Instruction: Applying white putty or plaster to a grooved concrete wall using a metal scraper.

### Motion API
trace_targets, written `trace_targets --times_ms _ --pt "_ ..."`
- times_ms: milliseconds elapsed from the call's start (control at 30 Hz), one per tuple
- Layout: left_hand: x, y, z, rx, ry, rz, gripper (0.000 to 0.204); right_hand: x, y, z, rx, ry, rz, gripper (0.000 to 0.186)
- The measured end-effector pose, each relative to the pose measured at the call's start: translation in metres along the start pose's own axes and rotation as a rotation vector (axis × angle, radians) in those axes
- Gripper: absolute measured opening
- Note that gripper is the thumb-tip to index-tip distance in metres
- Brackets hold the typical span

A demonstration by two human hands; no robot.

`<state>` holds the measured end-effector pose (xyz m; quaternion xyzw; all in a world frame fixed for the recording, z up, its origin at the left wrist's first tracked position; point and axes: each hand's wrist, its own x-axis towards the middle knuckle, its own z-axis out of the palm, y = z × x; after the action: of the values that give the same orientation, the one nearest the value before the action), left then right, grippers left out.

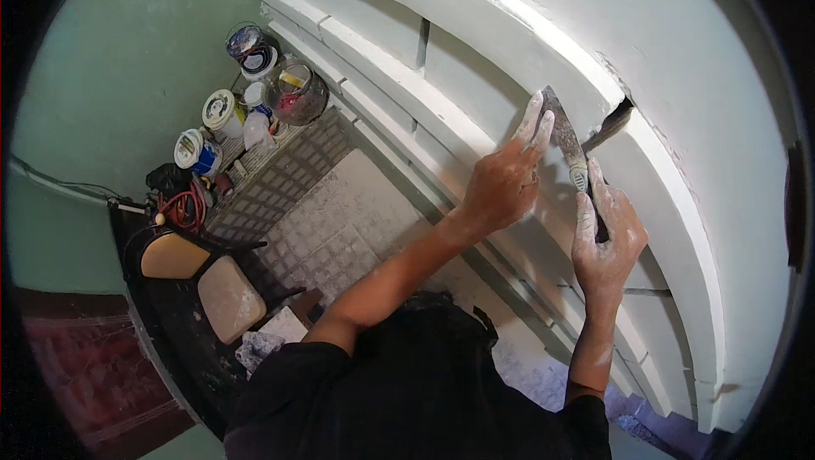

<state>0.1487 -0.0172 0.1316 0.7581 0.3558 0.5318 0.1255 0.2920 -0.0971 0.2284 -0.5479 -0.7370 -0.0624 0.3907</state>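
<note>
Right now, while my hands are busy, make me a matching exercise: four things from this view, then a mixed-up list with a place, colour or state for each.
Things:
1. Putty knife
2. Left hand
3. Chair
4. Round tub

Descriptions:
A. Tan padding, at the lower left of the picture
B. Smeared with white, near the blade
C. Holds something yellow and something red
D. Gripped in the right hand

Pairs: 1-D, 2-B, 3-A, 4-C.
</note>
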Motion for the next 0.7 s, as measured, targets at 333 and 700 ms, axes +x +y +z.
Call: trace_targets --times_ms 333,700 --pt "0.019 -0.014 -0.021 0.039 0.015 -0.063 0.077 0.023 -0.015 0.023 0.041 -0.048 0.053 0.039" --pt "0.023 -0.03 -0.048 0.117 0.063 -0.141 0.076 0.035 -0.014 0.061 0.178 -0.053 -0.036 0.036"
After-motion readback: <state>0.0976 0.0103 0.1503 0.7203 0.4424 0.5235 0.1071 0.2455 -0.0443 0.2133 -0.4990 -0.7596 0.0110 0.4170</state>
